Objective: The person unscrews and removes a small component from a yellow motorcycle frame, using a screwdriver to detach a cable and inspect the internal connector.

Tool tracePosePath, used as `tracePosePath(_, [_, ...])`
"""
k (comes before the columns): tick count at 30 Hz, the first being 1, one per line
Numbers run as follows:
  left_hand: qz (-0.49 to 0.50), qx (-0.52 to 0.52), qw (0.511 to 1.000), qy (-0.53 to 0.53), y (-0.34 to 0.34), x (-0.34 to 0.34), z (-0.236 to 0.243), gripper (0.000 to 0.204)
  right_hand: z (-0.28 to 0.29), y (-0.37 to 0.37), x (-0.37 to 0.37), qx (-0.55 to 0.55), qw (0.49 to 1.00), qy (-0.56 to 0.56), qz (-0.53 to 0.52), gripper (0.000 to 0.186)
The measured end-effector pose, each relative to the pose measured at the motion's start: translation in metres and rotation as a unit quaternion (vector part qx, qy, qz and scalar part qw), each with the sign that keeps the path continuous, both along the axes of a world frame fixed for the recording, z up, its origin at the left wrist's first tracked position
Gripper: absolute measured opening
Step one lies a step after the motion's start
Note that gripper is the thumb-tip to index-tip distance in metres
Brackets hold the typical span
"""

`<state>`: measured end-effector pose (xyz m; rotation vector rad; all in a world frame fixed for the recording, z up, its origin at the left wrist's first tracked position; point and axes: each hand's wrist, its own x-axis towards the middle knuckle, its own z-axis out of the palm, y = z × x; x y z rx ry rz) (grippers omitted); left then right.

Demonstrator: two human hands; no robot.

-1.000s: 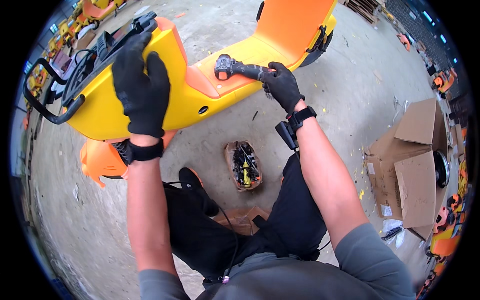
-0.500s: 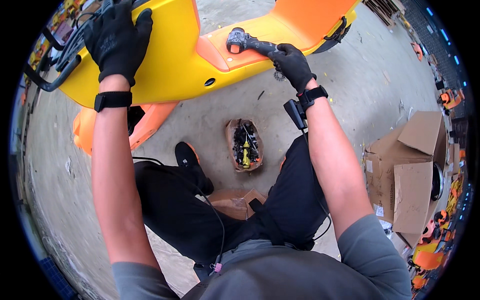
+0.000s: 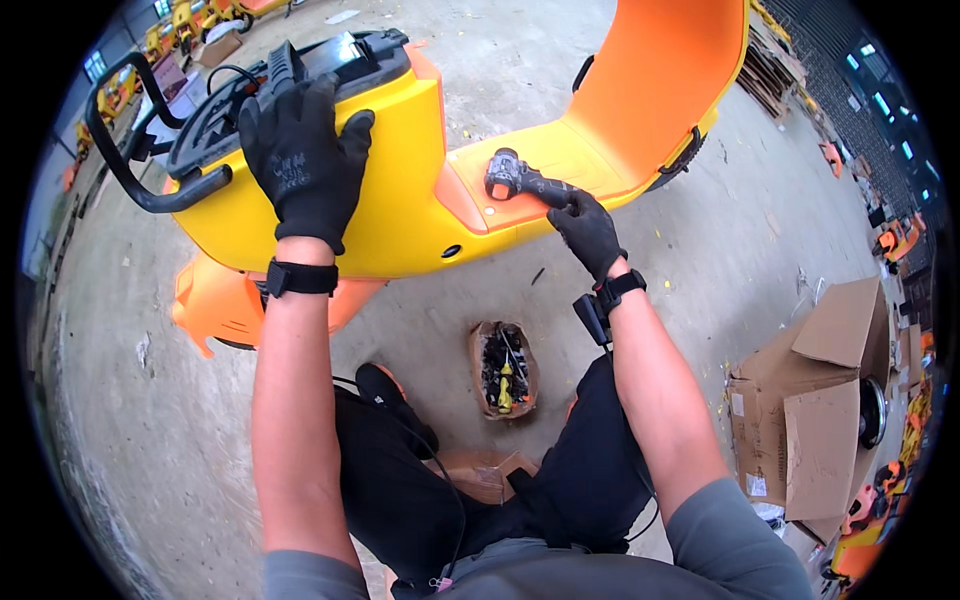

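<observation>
My gloved left hand lies open on the front of the yellow scooter body, fingers spread up over the black top panel beside a black bar handle. My gloved right hand is closed on the handle end of a dark cordless power tool, which lies across the orange footboard. The orange seat-side panel rises behind it. An orange front part shows below the body, partly hidden by my left forearm.
An open box of dark hardware with a yellow-handled tool is on the floor between my legs, a flattened cardboard piece nearer me. A large open carton stands right. More orange and yellow scooters line the edges.
The scooter and floor box sit lower in view than half a second ago. Both my hands remain at the scooter, the right still on the tool.
</observation>
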<state>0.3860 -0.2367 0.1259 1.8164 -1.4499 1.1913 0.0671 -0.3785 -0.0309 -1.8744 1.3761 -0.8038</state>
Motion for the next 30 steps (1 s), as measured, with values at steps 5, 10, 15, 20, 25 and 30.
tracePosePath(5, [-0.016, -0.017, 1.0, -0.012, 0.001, 0.004, -0.011, 0.044, -0.011, -0.002, 0.002, -0.054, 0.998, -0.017, 0.037, 0.042])
tracePosePath(10, [-0.034, -0.053, 0.998, -0.01, 0.004, -0.011, -0.011, 0.052, -0.052, 0.017, 0.027, 0.095, 0.984, 0.088, 0.124, 0.032])
tracePosePath(15, [-0.024, -0.068, 0.997, -0.015, 0.004, -0.013, -0.011, 0.047, -0.162, 0.082, 0.053, 0.079, 0.893, 0.34, 0.283, 0.033])
tracePosePath(20, [-0.048, -0.097, 0.994, -0.027, 0.003, -0.013, -0.017, 0.049, -0.256, 0.15, 0.028, 0.219, 0.921, 0.317, 0.057, 0.047])
tracePosePath(25, [-0.029, -0.097, 0.994, -0.034, 0.002, -0.003, -0.021, 0.048, -0.285, 0.152, 0.024, 0.016, 0.937, 0.314, 0.153, 0.039])
tracePosePath(30, [0.012, -0.007, 0.999, 0.03, 0.013, -0.017, -0.006, 0.053, -0.31, 0.163, 0.024, 0.057, 0.943, 0.297, 0.135, 0.047])
